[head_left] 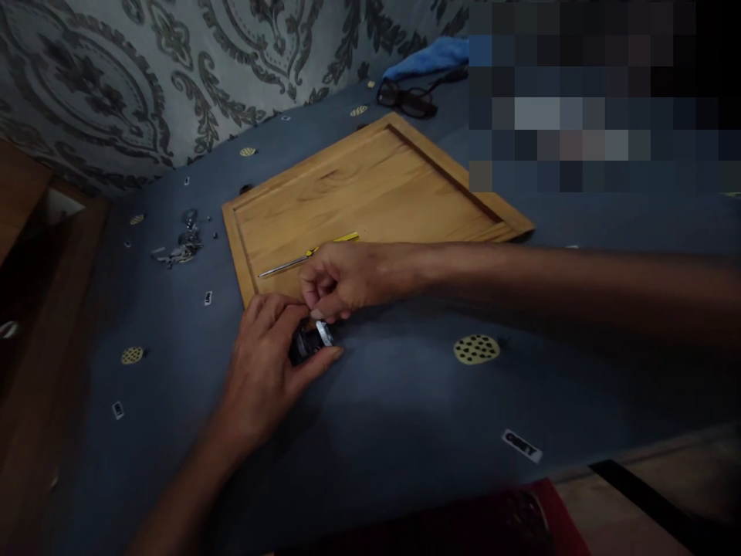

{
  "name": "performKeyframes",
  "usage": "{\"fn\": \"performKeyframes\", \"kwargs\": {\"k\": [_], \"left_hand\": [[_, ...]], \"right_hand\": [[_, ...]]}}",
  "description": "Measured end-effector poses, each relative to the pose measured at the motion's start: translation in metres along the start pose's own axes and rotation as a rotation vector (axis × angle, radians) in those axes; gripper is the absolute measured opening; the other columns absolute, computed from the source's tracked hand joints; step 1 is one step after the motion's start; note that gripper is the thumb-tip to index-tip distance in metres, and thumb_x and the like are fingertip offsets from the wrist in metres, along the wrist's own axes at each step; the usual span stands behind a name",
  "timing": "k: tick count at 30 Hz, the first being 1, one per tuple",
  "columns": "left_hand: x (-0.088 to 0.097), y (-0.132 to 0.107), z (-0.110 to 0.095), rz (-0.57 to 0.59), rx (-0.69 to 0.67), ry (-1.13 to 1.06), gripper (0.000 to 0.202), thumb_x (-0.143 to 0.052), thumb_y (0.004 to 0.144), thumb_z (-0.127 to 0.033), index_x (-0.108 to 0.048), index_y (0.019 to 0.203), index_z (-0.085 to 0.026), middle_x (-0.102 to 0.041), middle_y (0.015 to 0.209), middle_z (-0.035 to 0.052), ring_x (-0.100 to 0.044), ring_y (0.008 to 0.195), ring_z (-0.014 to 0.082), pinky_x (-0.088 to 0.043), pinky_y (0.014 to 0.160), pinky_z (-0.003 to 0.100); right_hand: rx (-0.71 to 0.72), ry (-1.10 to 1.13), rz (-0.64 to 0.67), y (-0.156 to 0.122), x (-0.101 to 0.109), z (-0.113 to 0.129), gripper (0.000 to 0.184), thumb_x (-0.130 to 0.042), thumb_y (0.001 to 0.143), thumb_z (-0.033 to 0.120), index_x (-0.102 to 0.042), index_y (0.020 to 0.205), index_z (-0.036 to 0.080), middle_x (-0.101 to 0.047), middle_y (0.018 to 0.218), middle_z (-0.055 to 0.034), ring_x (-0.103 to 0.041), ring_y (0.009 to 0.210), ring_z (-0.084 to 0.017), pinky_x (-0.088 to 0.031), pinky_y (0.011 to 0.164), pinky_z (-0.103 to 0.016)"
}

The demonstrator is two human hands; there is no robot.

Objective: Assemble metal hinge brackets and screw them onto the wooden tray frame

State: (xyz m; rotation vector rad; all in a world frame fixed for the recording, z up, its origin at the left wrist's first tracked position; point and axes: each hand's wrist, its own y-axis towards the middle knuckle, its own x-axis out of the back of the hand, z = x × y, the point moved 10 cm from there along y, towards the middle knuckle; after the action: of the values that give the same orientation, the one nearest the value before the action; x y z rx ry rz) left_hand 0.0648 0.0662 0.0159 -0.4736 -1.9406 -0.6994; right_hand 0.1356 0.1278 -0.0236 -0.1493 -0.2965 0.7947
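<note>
Blue fabric, matte and printed with pale dotted ovals and small labels, covers the whole surface. At its left lies a loose heap of small metal pieces, shiny and irregular; what they are is hard to make out in the dim light.

Nearer the middle, the left hand has its grip closed around a small dark object with a silvery end, which rests on the fabric just in front of the wooden board. Most of the object is hidden under the fingers.

The right hand reaches in from the right, its grip narrow, with the fingertips pinched on the same object's top. Just behind this hand, a screwdriver with a thin steel shaft and a yellow handle lies on the board, which is flat, pale-grained and raised at the rim.

Farther right and back sit dark-framed glasses beside a crumpled blue cloth. The upper right corner is blurred out.
</note>
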Motion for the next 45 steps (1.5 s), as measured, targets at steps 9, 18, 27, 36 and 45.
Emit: {"fn": "performKeyframes", "kwargs": {"k": [9,18,27,36,45], "left_hand": [[0.001,-0.001,-0.001,-0.029,-0.023,0.028,0.032,-0.074,0.097,-0.045,-0.067,0.112,-0.018,-0.066,0.103,0.0060,-0.059,0.099,0.0246,-0.053,0.090,0.038],[0.000,-0.001,0.002,-0.006,0.008,0.010,0.032,-0.072,0.098,-0.049,-0.067,0.114,-0.022,-0.067,0.105,0.0052,-0.061,0.101,0.0258,-0.054,0.090,0.041],[-0.001,-0.001,0.002,0.012,0.032,-0.016,0.030,-0.077,0.096,-0.042,-0.067,0.114,-0.021,-0.068,0.107,0.0061,-0.061,0.103,0.0260,-0.053,0.093,0.042],[-0.002,-0.001,0.003,0.011,0.039,-0.011,0.030,-0.079,0.094,-0.040,-0.068,0.114,-0.021,-0.069,0.105,0.0058,-0.060,0.102,0.0260,-0.053,0.094,0.042],[0.000,-0.001,0.001,0.002,0.017,-0.008,0.030,-0.075,0.097,-0.044,-0.066,0.114,-0.021,-0.068,0.105,0.0060,-0.061,0.101,0.0256,-0.054,0.093,0.042]], "right_hand": [[0.452,0.139,-0.362,-0.039,0.043,0.008,0.011,-0.065,0.089,0.014,-0.060,0.080,0.016,-0.060,0.061,0.0076,-0.051,0.051,-0.005,-0.042,0.053,-0.019],[0.674,-0.632,-0.421,-0.072,0.016,0.026,0.016,-0.058,0.100,0.011,-0.073,0.099,0.015,-0.071,0.089,-0.0034,-0.064,0.082,-0.014,-0.048,0.073,-0.026],[0.705,-0.843,-0.300,-0.072,-0.007,0.021,0.026,-0.052,0.107,0.018,-0.076,0.118,0.017,-0.068,0.097,-0.0060,-0.064,0.077,-0.015,-0.045,0.064,-0.026],[0.662,-0.964,-0.288,-0.070,-0.010,0.019,0.025,-0.053,0.107,0.021,-0.077,0.114,0.020,-0.067,0.092,-0.0034,-0.060,0.075,-0.013,-0.033,0.058,-0.026],[0.690,-0.926,-0.311,-0.071,-0.008,0.019,0.026,-0.051,0.109,0.023,-0.076,0.116,0.019,-0.068,0.093,-0.0041,-0.062,0.077,-0.014,-0.040,0.060,-0.025]]}}
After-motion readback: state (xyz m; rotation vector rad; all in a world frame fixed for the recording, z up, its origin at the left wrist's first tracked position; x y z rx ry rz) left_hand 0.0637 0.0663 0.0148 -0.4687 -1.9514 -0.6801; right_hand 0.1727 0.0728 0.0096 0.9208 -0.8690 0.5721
